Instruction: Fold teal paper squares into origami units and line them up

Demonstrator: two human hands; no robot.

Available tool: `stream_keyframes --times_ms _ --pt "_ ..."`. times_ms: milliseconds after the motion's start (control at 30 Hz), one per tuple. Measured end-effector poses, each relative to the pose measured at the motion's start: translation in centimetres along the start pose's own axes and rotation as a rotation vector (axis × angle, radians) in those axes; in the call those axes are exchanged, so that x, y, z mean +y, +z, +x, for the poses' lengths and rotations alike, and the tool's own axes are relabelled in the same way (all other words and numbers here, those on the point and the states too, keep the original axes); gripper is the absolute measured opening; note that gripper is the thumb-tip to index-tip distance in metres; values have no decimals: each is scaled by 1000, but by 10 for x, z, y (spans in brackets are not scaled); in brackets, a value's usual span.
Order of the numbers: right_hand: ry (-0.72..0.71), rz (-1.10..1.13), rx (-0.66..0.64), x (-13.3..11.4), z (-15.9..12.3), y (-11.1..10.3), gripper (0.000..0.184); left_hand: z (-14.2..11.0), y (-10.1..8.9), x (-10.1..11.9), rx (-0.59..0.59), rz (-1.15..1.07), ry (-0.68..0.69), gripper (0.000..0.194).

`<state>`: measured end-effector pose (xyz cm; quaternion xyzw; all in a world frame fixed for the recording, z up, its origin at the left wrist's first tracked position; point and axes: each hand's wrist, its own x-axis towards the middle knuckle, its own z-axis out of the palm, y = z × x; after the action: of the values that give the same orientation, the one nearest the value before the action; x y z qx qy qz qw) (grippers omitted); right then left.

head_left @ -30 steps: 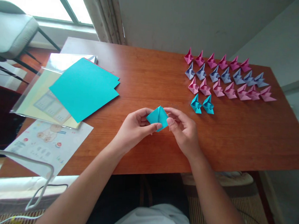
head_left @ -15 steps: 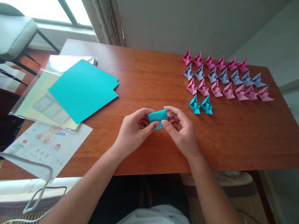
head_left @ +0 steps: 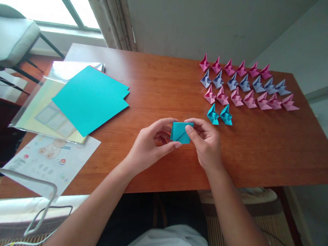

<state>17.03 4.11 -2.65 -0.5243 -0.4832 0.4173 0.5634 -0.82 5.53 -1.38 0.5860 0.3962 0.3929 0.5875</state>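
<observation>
A small turquoise piece of folded paper (head_left: 181, 134) is held over the table, with a diagonal crease line across its near face. My right hand (head_left: 207, 143) pinches its right side, thumb on the front and fingers behind. Around the left side curls my left hand (head_left: 153, 139), its thumb tip at the lower edge and its index fingertip at the top edge. Two turquoise origami pieces (head_left: 219, 114) stand just beyond my right hand. Behind them are rows of origami in pink (head_left: 250, 99), lavender (head_left: 244, 83) and magenta (head_left: 230, 67).
Turquoise paper sheets (head_left: 90, 100) lie at the left, over a clear plastic sleeve (head_left: 29, 118) with yellow paper. A printed sheet with a bear (head_left: 51, 163) sits nearer the front edge. A white bent tube (head_left: 42, 181) crosses the lower left corner. A chair (head_left: 14, 31) stands beyond.
The folded paper has turned and moved slightly right, showing a squarer face with a diagonal line. My left thumb has slid from its face to the lower edge.
</observation>
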Motion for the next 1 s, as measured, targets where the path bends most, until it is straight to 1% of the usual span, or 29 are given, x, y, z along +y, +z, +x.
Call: stream_keyframes --times_ms 133,233,333,467,533,600,700,833,933,1000 --pt "29 61 -2 3 2 -2 14 -1 -1 1 -62 9 29 64" --pt "40 95 -6 4 2 -3 14 -1 -1 1 -70 23 56 67" --pt "35 83 -8 4 2 -3 14 -1 -1 0 -53 29 67 62" --pt "17 74 10 3 2 -2 14 -1 -1 -2 -1 52 68 47" --pt "-28 35 28 2 0 -1 14 0 -2 -2 39 62 41 36" --pt "-106 -38 43 0 -2 0 12 0 -3 -2 68 66 20 26" --pt "-229 -143 47 -3 -4 0 11 1 -4 0 88 84 32 15" --pt "-335 -222 39 -8 -5 -1 12 0 -4 3 106 239 135 8" --pt "-403 -258 16 -9 -5 -2 13 0 -4 4 100 382 220 4" --pt "-433 -275 -2 -10 -4 -2 15 -1 -4 4 90 437 260 2"
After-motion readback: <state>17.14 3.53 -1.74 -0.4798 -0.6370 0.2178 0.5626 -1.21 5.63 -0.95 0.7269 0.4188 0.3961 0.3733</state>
